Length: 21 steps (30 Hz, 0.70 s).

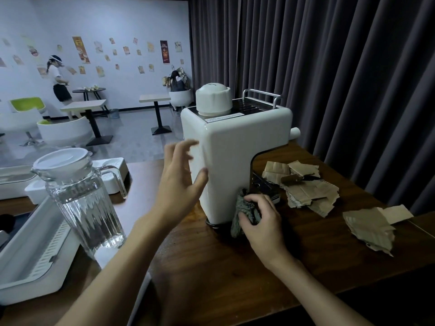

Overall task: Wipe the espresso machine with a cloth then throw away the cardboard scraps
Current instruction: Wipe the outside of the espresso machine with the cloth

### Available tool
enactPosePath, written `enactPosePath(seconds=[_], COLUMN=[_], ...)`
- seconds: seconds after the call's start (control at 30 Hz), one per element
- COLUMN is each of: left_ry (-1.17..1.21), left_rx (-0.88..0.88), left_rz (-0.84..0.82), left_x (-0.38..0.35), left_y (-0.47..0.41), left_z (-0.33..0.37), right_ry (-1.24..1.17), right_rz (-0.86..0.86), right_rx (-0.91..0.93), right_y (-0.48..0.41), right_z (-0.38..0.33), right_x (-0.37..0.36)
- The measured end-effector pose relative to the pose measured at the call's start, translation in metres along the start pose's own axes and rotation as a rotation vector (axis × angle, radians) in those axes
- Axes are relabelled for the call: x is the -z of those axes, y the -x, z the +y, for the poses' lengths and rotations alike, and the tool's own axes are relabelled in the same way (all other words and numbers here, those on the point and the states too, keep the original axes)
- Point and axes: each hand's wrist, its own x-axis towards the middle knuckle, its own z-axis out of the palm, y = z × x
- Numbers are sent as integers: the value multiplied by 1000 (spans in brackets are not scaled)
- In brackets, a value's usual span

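Observation:
A white espresso machine (pixel 237 147) stands on the dark wooden counter (pixel 211 267), with a white cap on its top. My right hand (pixel 261 220) grips a crumpled grey cloth (pixel 244 208) against the machine's lower front corner. My left hand (pixel 181 175) hovers with spread fingers at the machine's left side, thumb near its surface. Brown cardboard scraps (pixel 303 184) lie on the counter just right of the machine. A second pile of cardboard scraps (pixel 372 227) sits further right near the edge.
A ribbed glass pitcher (pixel 82 196) with a white lid stands left of my left arm. White trays (pixel 35 262) lie at the far left. Dark curtains (pixel 329 67) hang behind the counter. Tables, chairs and a person are far off in the room.

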Motion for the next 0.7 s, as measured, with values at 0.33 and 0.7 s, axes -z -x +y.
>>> enactPosePath(seconds=[0.33, 0.7], left_ry=[354, 488], left_rx=[471, 552], left_rz=[-354, -302], left_x=[-20, -24], left_y=[48, 54], left_z=[-5, 2], right_ry=[-694, -456], right_rz=[-335, -289], right_rx=[-241, -120], right_y=[8, 7], right_z=[-16, -13], right_x=[25, 35])
